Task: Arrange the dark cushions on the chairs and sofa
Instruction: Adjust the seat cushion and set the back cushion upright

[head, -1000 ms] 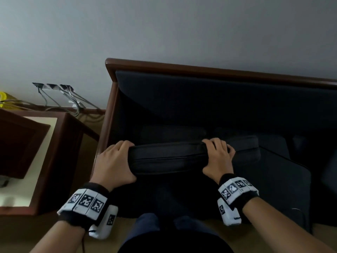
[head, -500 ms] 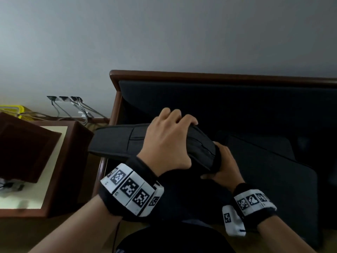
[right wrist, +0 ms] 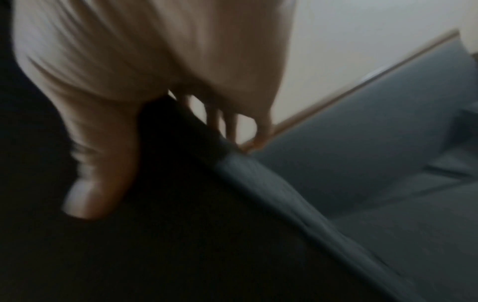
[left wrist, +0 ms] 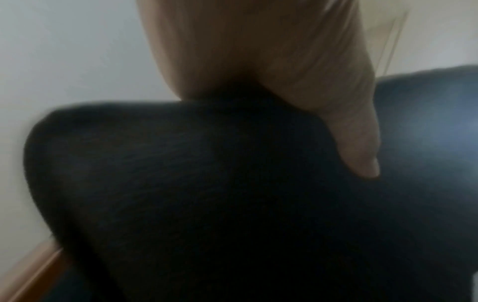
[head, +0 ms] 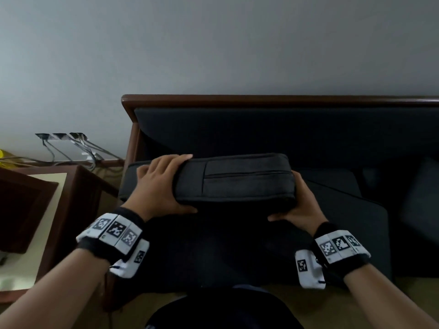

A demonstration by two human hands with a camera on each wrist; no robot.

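I hold a dark grey cushion upright in front of me, its zipped edge facing up, over the left end of the wood-framed sofa. My left hand grips its left end, fingers over the top and thumb on the near face. My right hand grips the right end, thumb in front and fingers behind. The wrist views are blurred: the left thumb lies on dark cushion fabric, and the right thumb presses the cushion. Another dark cushion lies flat on the seat to the right.
A dark wooden side table with a pale top stands left of the sofa. Wall sockets with cables sit low on the grey wall behind it. Another cushion leans at the far right. Tan floor lies below.
The cushion has been turned about between my hands. Half a second ago my left hand reached over its middle; now each hand holds one end and it stands level, raised higher than a second ago.
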